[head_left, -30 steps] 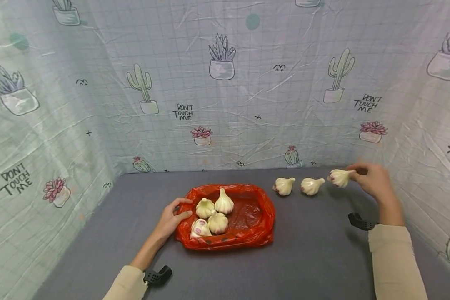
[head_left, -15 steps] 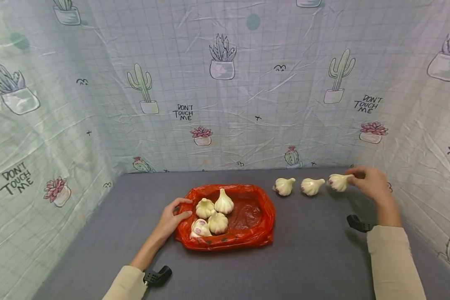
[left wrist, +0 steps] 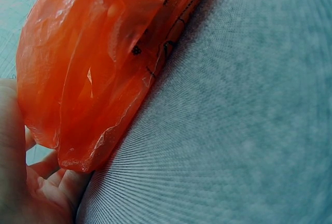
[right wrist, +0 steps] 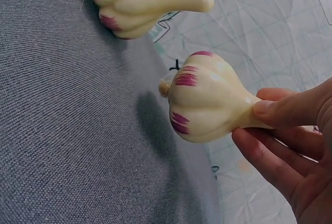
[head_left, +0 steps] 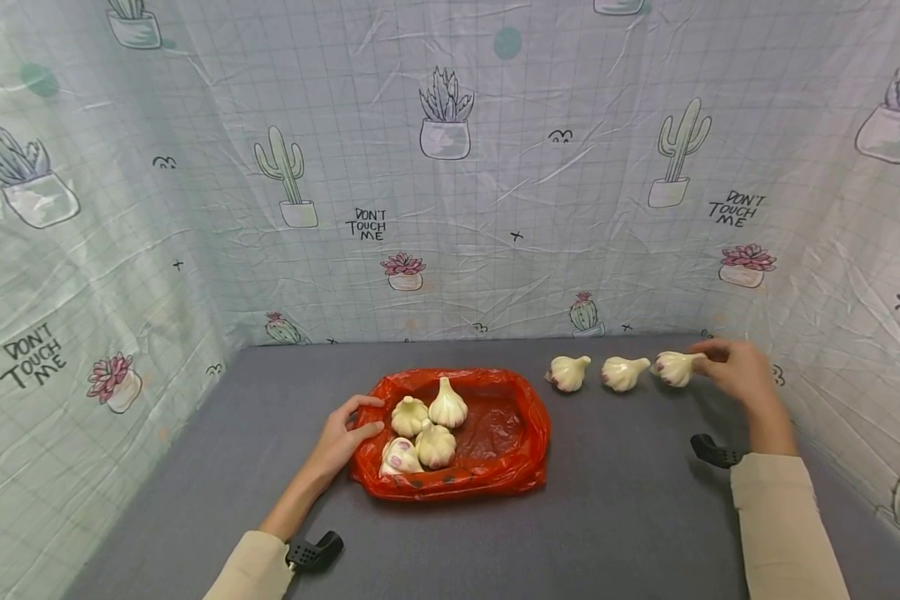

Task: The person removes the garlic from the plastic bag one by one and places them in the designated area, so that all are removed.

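At the far right of the table, my right hand (head_left: 737, 368) pinches the stem of a garlic bulb (head_left: 675, 368) between thumb and fingertips. In the right wrist view that garlic bulb (right wrist: 207, 97) lies sideways just over the cloth, its purple-streaked base facing away from the hand and its shadow beside it. Two more bulbs lie to its left, one nearest (head_left: 625, 372) and one farther (head_left: 568, 372). My left hand (head_left: 345, 435) holds the left side of a red plastic bag (head_left: 495, 482), its thumb and fingers at the rim. Several bulbs (head_left: 436, 445) sit in the bag's left half.
A grey cloth (head_left: 600, 517) covers the table. Behind it and at both sides hangs a pale curtain (head_left: 495, 275) printed with cacti, close behind the row of bulbs. A black wrist camera (head_left: 315, 552) sits on the left wrist, another (head_left: 716, 451) on the right.
My right hand has lowered the garlic bulb toward the table and brought it slightly left, in line with the other two. The left hand and the bag have stayed in place.
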Demonstrator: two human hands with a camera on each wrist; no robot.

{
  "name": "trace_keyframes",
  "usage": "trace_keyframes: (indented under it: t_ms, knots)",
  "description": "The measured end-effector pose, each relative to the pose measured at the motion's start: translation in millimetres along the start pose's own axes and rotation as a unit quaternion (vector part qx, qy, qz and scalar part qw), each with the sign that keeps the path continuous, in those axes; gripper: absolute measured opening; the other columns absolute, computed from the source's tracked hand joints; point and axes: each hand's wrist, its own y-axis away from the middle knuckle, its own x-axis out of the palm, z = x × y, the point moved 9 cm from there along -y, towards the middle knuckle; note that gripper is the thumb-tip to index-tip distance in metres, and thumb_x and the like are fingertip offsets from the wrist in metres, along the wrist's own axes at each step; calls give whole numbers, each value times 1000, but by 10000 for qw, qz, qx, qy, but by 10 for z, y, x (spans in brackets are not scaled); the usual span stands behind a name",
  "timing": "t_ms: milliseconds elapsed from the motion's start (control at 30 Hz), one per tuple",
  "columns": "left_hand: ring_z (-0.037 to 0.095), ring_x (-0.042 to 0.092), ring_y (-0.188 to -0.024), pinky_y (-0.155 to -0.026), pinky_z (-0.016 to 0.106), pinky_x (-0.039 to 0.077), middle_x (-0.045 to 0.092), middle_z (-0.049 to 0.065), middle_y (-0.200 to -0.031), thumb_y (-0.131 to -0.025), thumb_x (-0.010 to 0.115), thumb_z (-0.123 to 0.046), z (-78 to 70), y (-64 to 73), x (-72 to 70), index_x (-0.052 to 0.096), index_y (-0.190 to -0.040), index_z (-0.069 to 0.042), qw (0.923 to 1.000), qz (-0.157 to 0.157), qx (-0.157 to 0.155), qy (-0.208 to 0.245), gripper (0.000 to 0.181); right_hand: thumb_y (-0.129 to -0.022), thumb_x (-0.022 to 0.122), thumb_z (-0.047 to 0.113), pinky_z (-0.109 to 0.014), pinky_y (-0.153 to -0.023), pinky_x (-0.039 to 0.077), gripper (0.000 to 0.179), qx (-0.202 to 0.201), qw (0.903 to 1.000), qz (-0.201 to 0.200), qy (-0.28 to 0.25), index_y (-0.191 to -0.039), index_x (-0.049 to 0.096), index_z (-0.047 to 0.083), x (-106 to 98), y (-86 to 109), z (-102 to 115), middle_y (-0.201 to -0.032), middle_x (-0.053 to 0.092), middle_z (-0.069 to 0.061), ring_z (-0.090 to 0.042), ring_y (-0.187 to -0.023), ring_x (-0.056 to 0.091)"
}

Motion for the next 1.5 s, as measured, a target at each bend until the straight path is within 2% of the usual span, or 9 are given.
trace_keyframes:
  t_ms: [233,533,800,1067,1300,1500]
  knots:
    - [15,68,-96,-77,27,59,57,23,-140,-94,71,-10,10,1,-5,63,-130,-4,10000,-3,-34,-19,37,-99,65,17,-30,-65,47,32,73,10000,0,-10,-120,71,-6,36,-10,-18,-110,73,-30,-41,-94,68]
    - [16,67,-99,-79,26,58,58,22,-139,-94,72,-11,1,-2,-8,64,-129,-5,10000,-33,-8,-73,37,-99,66,15,-31,-65,48,30,6,9999,48,-95,-119,71,-7,66,-11,-34,-109,73,-31,-35,-89,68]
    - [18,67,-98,-78,27,58,58,22,-139,-94,71,-11,3,1,-2,64,-129,-5,10000,-41,-40,-46,36,-100,65,17,-36,-67,50,31,-11,9999,105,-42,-121,71,-6,88,8,-14,-113,71,-32,-46,-98,66]
    - [18,68,-98,-78,27,58,58,21,-139,-94,72,-10,14,3,-1,64,-129,-5,9999,-64,-86,-54,36,-97,67,12,-31,-64,48,27,-32,10000,-38,-72,-116,72,-7,85,11,-21,-107,73,-31,-28,-85,68]
    - [17,67,-98,-78,27,58,58,22,-138,-94,72,-10,11,3,2,64,-129,-5,9999,-64,-81,-28,36,-98,67,13,-30,-64,48,28,31,10000,-25,-58,-117,72,-7,89,6,-40,-110,72,-32,-37,-90,68]
    - [20,68,-100,-79,27,58,58,22,-139,-94,71,-9,19,-2,-2,64,-129,-5,10000,-41,-70,-23,36,-97,68,11,-31,-65,49,27,44,9999,28,-154,-117,72,-7,105,6,-56,-110,72,-32,-28,-88,68]
